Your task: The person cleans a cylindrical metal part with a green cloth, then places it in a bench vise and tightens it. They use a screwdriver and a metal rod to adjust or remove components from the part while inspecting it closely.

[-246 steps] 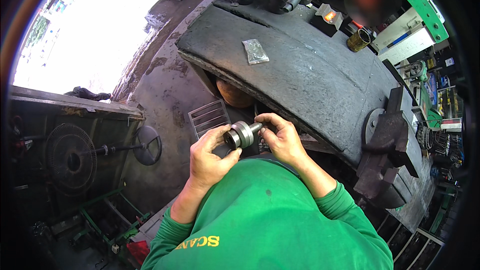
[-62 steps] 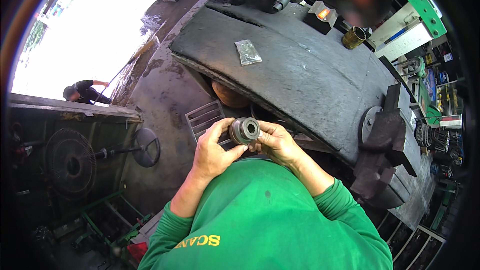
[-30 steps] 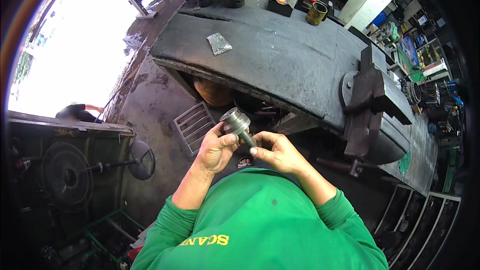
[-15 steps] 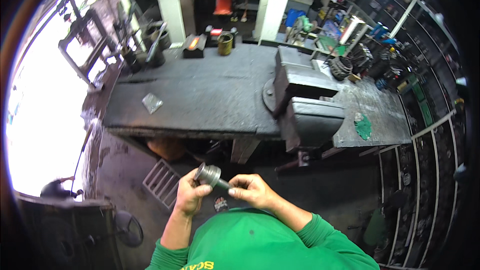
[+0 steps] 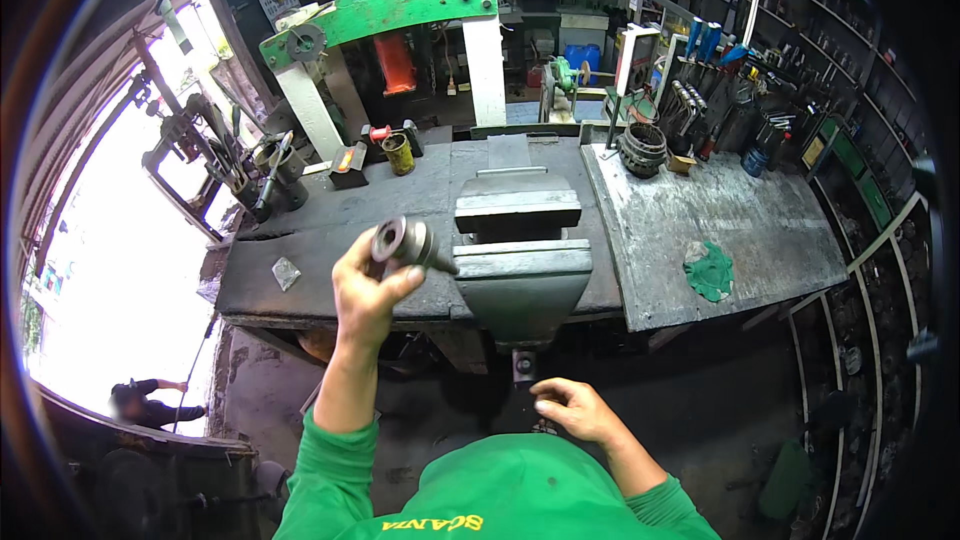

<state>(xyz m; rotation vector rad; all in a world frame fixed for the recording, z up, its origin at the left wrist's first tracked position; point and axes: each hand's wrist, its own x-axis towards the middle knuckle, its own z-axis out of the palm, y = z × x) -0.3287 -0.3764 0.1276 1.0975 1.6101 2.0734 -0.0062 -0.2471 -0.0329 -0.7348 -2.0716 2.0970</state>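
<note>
My left hand (image 5: 366, 290) is raised in front of me and grips a grey metal cylindrical part (image 5: 403, 241) with a round flanged end and a short shaft pointing right. The part hovers just left of a large grey bench vise (image 5: 520, 250) mounted on the dark workbench (image 5: 330, 230). My right hand (image 5: 572, 408) hangs lower, below the vise, with its fingers loosely apart and nothing in it. Green sleeves cover both forearms.
A green and white press frame (image 5: 400, 20) stands behind the bench. Cans and tools (image 5: 390, 150) sit at the bench's back edge. A lighter metal table (image 5: 700, 230) at right carries a green rag (image 5: 710, 272) and a round part (image 5: 643, 148). Another person (image 5: 150, 400) crouches outside, lower left.
The view has swung up toward the bench. My right hand let go of the metal part and dropped away. My left hand lifted the part alone toward the vise.
</note>
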